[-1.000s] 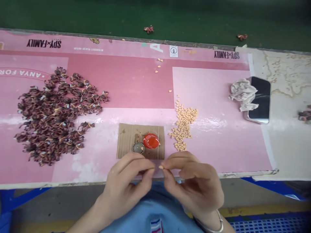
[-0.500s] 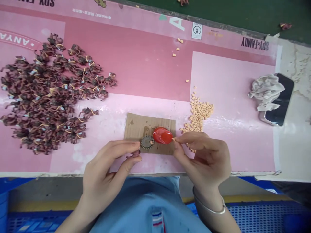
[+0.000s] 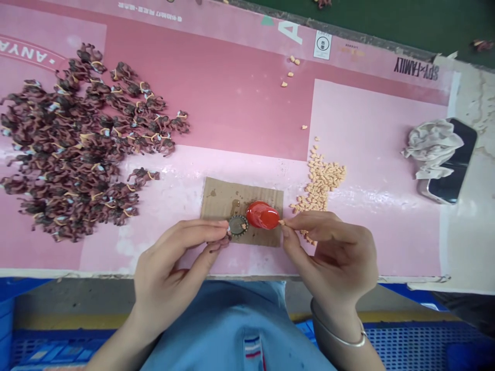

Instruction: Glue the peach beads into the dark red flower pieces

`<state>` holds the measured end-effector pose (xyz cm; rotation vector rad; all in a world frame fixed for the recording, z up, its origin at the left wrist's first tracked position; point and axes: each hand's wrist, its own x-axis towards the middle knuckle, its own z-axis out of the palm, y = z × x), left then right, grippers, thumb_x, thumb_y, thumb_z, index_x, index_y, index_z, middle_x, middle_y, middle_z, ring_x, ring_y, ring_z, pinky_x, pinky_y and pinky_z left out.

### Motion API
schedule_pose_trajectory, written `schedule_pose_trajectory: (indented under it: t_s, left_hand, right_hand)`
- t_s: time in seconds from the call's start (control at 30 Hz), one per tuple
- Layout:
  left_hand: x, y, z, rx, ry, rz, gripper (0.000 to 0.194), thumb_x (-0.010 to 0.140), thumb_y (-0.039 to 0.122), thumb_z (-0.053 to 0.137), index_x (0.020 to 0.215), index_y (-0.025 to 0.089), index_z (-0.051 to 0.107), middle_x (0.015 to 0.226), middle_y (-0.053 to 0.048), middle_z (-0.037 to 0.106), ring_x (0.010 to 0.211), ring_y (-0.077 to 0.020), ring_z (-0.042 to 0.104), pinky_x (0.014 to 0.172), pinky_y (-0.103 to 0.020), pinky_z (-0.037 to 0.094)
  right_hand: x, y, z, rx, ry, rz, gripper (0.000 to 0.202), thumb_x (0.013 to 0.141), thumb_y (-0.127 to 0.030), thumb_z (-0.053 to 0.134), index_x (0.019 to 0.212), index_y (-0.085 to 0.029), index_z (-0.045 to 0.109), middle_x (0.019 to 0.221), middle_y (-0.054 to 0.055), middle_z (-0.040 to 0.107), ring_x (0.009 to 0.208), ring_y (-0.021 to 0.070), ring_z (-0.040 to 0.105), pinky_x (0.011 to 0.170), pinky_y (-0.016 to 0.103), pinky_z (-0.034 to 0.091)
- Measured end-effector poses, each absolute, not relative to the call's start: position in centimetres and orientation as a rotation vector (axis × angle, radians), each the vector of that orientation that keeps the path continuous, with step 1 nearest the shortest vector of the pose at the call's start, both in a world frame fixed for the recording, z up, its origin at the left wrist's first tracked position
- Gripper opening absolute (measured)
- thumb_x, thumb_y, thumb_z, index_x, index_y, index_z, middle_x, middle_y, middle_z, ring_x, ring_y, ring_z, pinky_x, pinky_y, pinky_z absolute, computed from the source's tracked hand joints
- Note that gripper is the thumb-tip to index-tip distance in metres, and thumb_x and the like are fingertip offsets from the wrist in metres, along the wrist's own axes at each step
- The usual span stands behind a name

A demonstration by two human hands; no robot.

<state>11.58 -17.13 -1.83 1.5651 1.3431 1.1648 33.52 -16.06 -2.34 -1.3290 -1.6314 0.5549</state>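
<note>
Between thumb and index finger, my left hand (image 3: pixel 174 263) pinches a small brown figure (image 3: pixel 220 243), just left of a bottle cap (image 3: pixel 237 225). My right hand (image 3: pixel 336 257) pinches a tiny peach-coloured piece (image 3: pixel 282 222) beside a red cup-like object (image 3: pixel 263 215). The cap and the red object rest on a piece of brown cardboard (image 3: pixel 216 193). Inside the cap lies a small peach-coloured bit. A loose pile of peach pieces (image 3: pixel 319 185) spreads behind my right hand, which partly covers it.
A large heap of brown figures (image 3: pixel 77 149) covers the left of the pink table (image 3: pixel 232 103). At the right, crumpled white material (image 3: pixel 433 144) lies on a dark phone-like object (image 3: pixel 458 170). A few peach pieces (image 3: pixel 290 74) lie farther back.
The view has shifted slightly, so the table items appear farther right. The figure in my left hand has turned a little, and a pale part of it now shows near the cap.
</note>
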Motion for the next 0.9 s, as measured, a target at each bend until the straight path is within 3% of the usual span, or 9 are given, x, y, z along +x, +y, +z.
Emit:
schedule_pose_trajectory:
  t_s: [0.37,0.73,0.9]
  left_hand:
    - [11.9,-17.4,-1.9,1.539,1.224,1.254,0.036,0.087,-0.005,0.072,0.108,0.023,0.074,0.109,-0.001,0.081,0.096,-0.0143,0.080,0.082,-0.021,0.070]
    - [12.1,-17.5,-1.9,1.615,1.205,1.229,0.035,0.086,-0.007,0.069,0.105,0.022,0.071,0.111,-0.003,0.079,0.095,-0.0146,0.079,0.081,-0.020,0.070]
    - [12.2,-17.3,-1.9,1.695,1.181,1.247,0.021,0.091,0.000,0.070,0.098,0.020,0.070,0.110,-0.005,0.080,0.092,-0.0151,0.080,0.080,-0.020,0.070]
  right_hand:
    - [33.5,-16.0,-1.9,-1.341,-1.726,0.458,0.032,0.085,-0.001,0.074,0.088,-0.027,0.056,0.083,-0.002,0.076,0.078,0.0166,0.075,0.074,0.034,0.067]
    - [33.3,-15.8,-1.8,-1.344,-1.743,0.447,0.031,0.086,-0.001,0.073,0.087,-0.026,0.055,0.083,-0.002,0.077,0.077,0.0159,0.075,0.074,0.033,0.068]
    - [32.8,-16.2,0.2,-1.352,-1.762,0.551,0.035,0.087,0.000,0.071,0.081,-0.026,0.049,0.081,-0.001,0.078,0.075,0.0154,0.076,0.068,0.028,0.067]
